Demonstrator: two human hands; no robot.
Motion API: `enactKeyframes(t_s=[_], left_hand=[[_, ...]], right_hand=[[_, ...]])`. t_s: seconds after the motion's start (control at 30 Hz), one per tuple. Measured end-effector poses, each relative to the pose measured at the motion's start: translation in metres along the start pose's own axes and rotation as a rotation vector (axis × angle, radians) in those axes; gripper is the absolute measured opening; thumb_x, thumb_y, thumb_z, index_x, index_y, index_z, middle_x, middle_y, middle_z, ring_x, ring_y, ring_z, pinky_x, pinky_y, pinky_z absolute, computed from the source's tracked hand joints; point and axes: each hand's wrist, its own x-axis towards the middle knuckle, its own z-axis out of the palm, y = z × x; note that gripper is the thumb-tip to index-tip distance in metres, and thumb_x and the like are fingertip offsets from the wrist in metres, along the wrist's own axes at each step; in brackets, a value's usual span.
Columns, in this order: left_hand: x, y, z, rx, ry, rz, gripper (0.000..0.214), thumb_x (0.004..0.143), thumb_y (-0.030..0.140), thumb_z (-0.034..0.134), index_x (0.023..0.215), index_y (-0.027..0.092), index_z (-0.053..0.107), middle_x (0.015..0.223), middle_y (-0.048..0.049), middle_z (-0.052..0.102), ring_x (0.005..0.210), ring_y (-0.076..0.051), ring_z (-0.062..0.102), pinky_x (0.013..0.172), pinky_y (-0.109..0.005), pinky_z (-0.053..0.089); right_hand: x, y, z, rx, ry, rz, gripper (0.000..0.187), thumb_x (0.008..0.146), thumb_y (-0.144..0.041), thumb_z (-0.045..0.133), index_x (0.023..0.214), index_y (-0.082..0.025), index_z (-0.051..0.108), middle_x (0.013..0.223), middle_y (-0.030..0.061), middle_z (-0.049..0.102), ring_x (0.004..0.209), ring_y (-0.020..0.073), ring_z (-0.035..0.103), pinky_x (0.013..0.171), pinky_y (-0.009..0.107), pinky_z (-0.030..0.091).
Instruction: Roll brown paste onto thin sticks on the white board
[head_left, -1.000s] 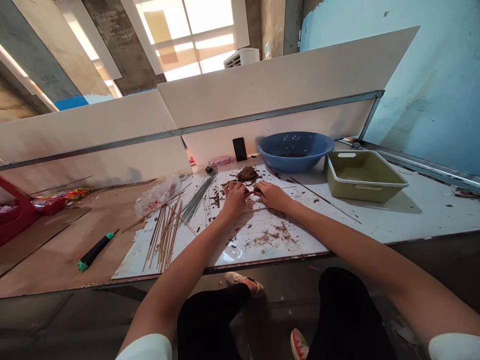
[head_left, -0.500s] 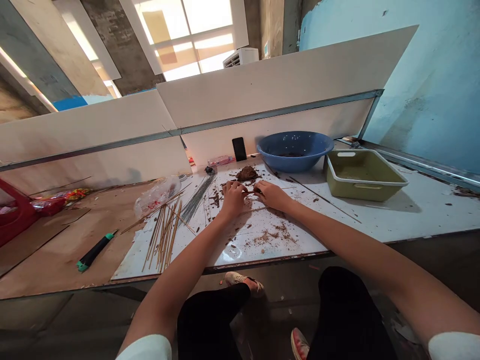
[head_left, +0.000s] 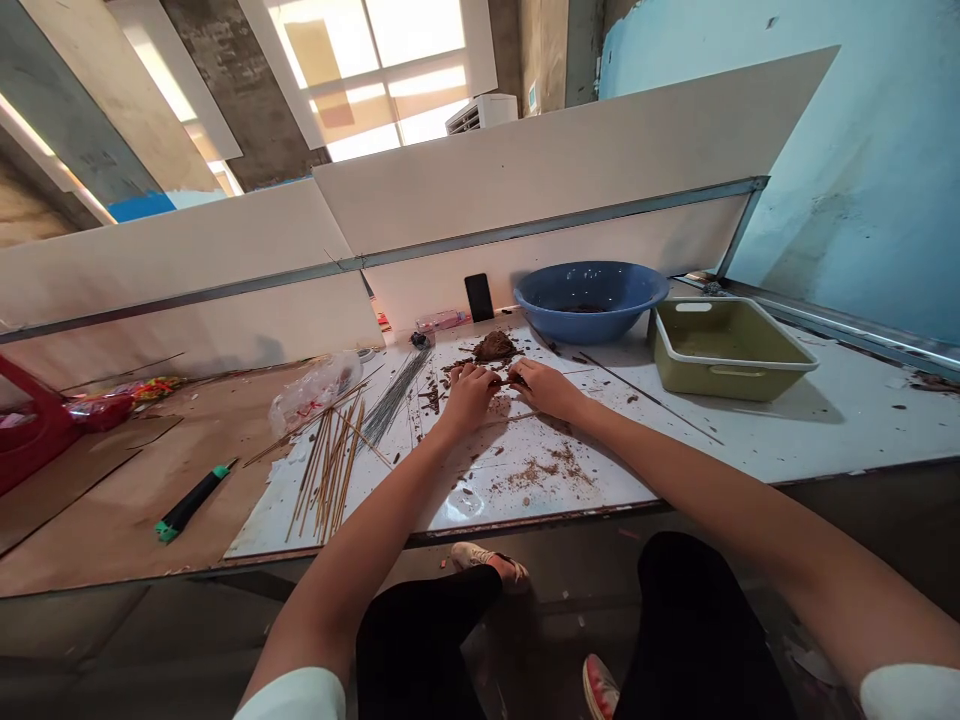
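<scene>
My left hand (head_left: 469,393) and my right hand (head_left: 546,387) meet over the white board (head_left: 517,480), fingers curled. Between them they pinch a thin stick coated with brown paste (head_left: 504,381). A lump of the same brown paste (head_left: 494,346) lies just beyond the hands. Brown crumbs (head_left: 551,468) are scattered on the board in front of my wrists.
A bundle of bamboo sticks (head_left: 330,465) and thin grey rods (head_left: 396,395) lie left of my hands, beside a plastic bag (head_left: 313,390). A blue basin (head_left: 590,297), a green tray (head_left: 725,349) and a black phone (head_left: 478,297) stand at the back. A green-capped tool (head_left: 191,500) lies far left.
Both hands have stayed almost in place, shifting only slightly around the coated stick.
</scene>
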Motion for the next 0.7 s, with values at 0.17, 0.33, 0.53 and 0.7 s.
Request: enactKeyframes(t_s=[0.17,0.33,0.53,0.7], left_hand=[[0.0005,-0.0016,0.0018,0.016,0.029,-0.027,0.027,0.116,0.024,0.054,0.109,0.024,0.079,0.113,-0.0116,0.084,0.126,-0.035,0.065,0.115,-0.053,0.041],[0.0001,-0.0017,0.0042,0.008,0.071,-0.037,0.017,0.11,0.021,0.063,0.106,0.025,0.079,0.12,-0.0114,0.082,0.129,-0.037,0.061,0.112,-0.053,0.043],[-0.0002,-0.002,0.0059,0.03,0.087,-0.089,0.023,0.107,0.016,0.06,0.099,0.024,0.08,0.117,-0.0143,0.078,0.126,-0.038,0.06,0.111,-0.057,0.046],[-0.0007,-0.0034,0.0086,0.013,0.098,-0.085,0.018,0.103,0.016,0.065,0.101,0.024,0.08,0.125,-0.0149,0.077,0.133,-0.04,0.057,0.113,-0.058,0.046]], right_hand=[[0.0012,-0.0011,-0.0015,-0.04,-0.044,0.016,0.021,0.118,-0.023,0.053,0.113,-0.018,0.073,0.114,0.0155,0.078,0.111,0.0302,0.072,0.099,0.04,0.054],[0.0003,-0.0009,-0.002,-0.026,-0.028,0.005,0.011,0.114,-0.021,0.062,0.118,-0.021,0.073,0.121,0.0136,0.077,0.113,0.0293,0.072,0.098,0.037,0.054],[0.0003,-0.0011,-0.0008,-0.065,-0.041,0.015,0.016,0.118,-0.022,0.058,0.112,-0.019,0.073,0.113,0.0138,0.078,0.108,0.0285,0.071,0.096,0.037,0.052],[0.0012,-0.0004,-0.0003,-0.057,-0.019,0.012,0.006,0.112,-0.02,0.068,0.116,-0.019,0.073,0.12,0.0141,0.078,0.113,0.0291,0.072,0.099,0.037,0.053]])
